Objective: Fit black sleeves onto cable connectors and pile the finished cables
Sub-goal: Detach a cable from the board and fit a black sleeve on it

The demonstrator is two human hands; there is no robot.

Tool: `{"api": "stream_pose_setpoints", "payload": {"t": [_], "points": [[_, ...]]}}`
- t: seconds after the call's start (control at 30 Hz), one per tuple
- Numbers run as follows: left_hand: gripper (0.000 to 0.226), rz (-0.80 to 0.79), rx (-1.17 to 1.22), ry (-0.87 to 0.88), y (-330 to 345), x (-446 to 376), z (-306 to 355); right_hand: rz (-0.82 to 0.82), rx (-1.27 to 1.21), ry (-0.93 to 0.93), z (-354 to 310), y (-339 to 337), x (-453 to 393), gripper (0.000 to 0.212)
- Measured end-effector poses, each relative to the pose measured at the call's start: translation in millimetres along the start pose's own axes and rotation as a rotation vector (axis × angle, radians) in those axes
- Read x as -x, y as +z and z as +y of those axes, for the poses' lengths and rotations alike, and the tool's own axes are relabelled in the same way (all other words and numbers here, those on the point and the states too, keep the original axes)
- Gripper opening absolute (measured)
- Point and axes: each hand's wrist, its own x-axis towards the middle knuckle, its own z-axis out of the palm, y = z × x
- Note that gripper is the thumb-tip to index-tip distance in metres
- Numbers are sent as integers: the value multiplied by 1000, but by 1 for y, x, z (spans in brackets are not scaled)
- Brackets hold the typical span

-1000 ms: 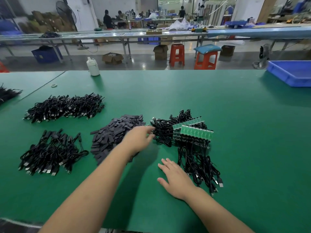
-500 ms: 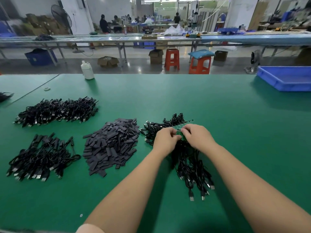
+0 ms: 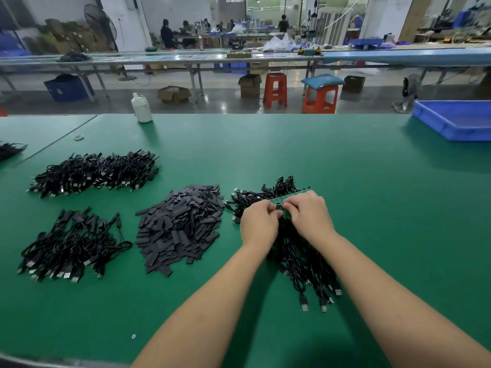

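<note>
A heap of flat black sleeves (image 3: 180, 227) lies left of centre on the green table (image 3: 345, 208). Right of it sprawls a bundle of black cables (image 3: 303, 258) whose ends are fixed to green circuit-board strips (image 3: 281, 200). My left hand (image 3: 259, 225) and my right hand (image 3: 309, 215) meet over that bundle, both pinching the same green board strip between the fingertips. Most of the strip is hidden under my fingers. Two piles of black cables lie at the left, one further back (image 3: 95, 172) and one nearer (image 3: 70, 245).
A white bottle (image 3: 141, 107) stands at the table's far edge. A blue plastic tray (image 3: 457, 119) sits at the far right. A few more black cables (image 3: 10, 150) show at the left border. Orange stools and other benches with people stand beyond the table.
My right hand rose from the table and joined my left hand on the green board strips. Over the last half second both hands stayed there, pinching closer together.
</note>
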Motion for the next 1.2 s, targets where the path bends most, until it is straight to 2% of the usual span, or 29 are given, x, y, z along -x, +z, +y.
{"api": "stream_pose_setpoints", "payload": {"t": [0.13, 0.27, 0.33, 0.43, 0.57, 0.7, 0.8, 0.87, 0.93, 0.97, 1.03, 1.07, 1.2], "points": [[15, -193, 211, -97, -14, -7, -13, -1, -140, -91, 7, 7, 2, 15], [13, -305, 354, -135, -26, -8, -23, -104, -147, -107, 11, 11, -1, 17], [14, -229, 231, -103, -25, -7, -20, -108, -134, -116, 10, 14, -3, 18], [13, -24, -7, -68, -18, 4, -9, -39, -136, -97, 5, 17, -5, 17], [9, 57, -23, -67, -11, 14, -6, -6, -143, -107, 1, 19, -6, 15], [17, 170, -113, -18, -19, 11, -17, -39, -122, 1, 17, 10, -9, 16], [22, -10, -36, 29, -34, 1, -31, -127, -91, 27, 31, -6, -11, 20], [26, -111, -7, 95, -46, -1, -33, -167, 64, -44, 30, -11, -14, 26], [30, -185, 50, 121, -58, -1, -28, -113, 178, -115, 21, -14, -14, 33], [30, -227, 72, 132, -64, -1, -25, -29, 164, -156, 14, -14, -13, 34], [27, -294, 109, 170, -77, -2, -17, 148, -21, -207, -4, -13, -5, 26], [24, -322, 160, 182, -85, -3, -12, 138, -180, -175, -17, -13, 0, 28], [15, -306, 385, 171, -107, -6, -1, -288, -793, 83, -57, -4, 18, 45]]}}
